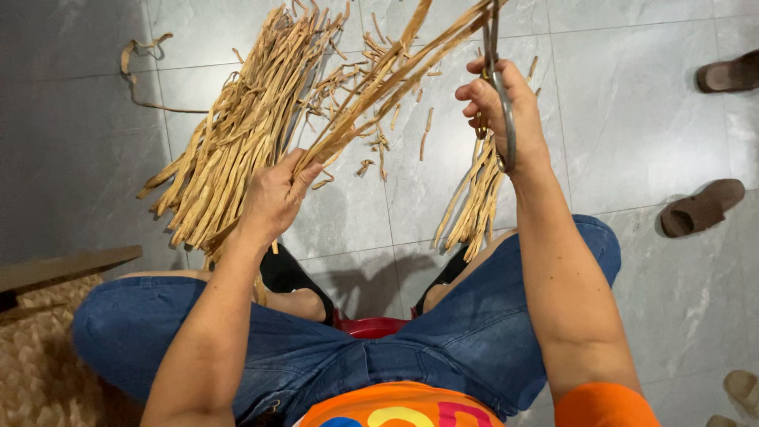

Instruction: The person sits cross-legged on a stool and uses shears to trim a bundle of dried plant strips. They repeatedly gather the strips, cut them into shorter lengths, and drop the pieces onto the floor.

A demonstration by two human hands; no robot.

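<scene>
My left hand (277,194) grips one end of a bundle of long tan dried fibre strips (379,83), which slants up and to the right. My right hand (506,107) holds metal scissors (500,87) by their handles, with the blades pointing up at the bundle's far end near the top edge. A big pile of the same strips (237,134) lies on the grey tiled floor to the left. A smaller bunch of strips (474,202) lies below my right hand. Short cut pieces (371,158) are scattered between them.
I sit on a low red stool (371,326), knees apart in blue denim. A woven mat and a wooden plank (55,269) are at the left. Brown slippers (700,207) lie on the floor at the right, another slipper (729,73) farther back, and a loose strip (142,55) at the top left.
</scene>
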